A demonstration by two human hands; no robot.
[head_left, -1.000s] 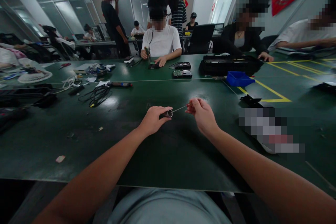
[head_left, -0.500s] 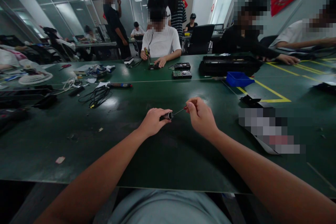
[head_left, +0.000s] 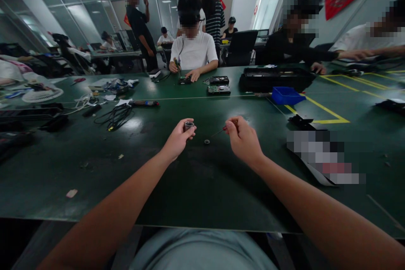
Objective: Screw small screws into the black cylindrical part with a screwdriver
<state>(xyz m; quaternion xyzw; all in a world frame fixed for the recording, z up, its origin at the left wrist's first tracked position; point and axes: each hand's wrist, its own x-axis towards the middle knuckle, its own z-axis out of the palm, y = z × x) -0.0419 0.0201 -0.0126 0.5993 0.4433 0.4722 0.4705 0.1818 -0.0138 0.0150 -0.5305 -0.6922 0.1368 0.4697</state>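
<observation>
My left hand (head_left: 177, 138) is closed around a short dark metal cylinder (head_left: 189, 125), its open round end tilted up toward me. In my right hand (head_left: 242, 137) a thin screwdriver (head_left: 219, 131) with a red handle is pinched, its shaft pointing left and slightly down. Between the hands a small round metal part (head_left: 206, 141) lies on the green table (head_left: 202, 194), just below the screwdriver's tip and apart from the cylinder. My right fingers hide most of the handle.
A blue bin (head_left: 287, 95) stands ahead to the right, beside a long black casing (head_left: 276, 79). Circuit-board units (head_left: 219, 89) lie before a co-worker (head_left: 193, 48) opposite. Left are a corded tool (head_left: 144, 103) and cables (head_left: 117, 118). A partly blurred sheet (head_left: 316, 156) lies right.
My left hand has moved left and turned the cylinder's open end upward, away from the screwdriver. The small round part now lies on the table. My right hand has barely moved.
</observation>
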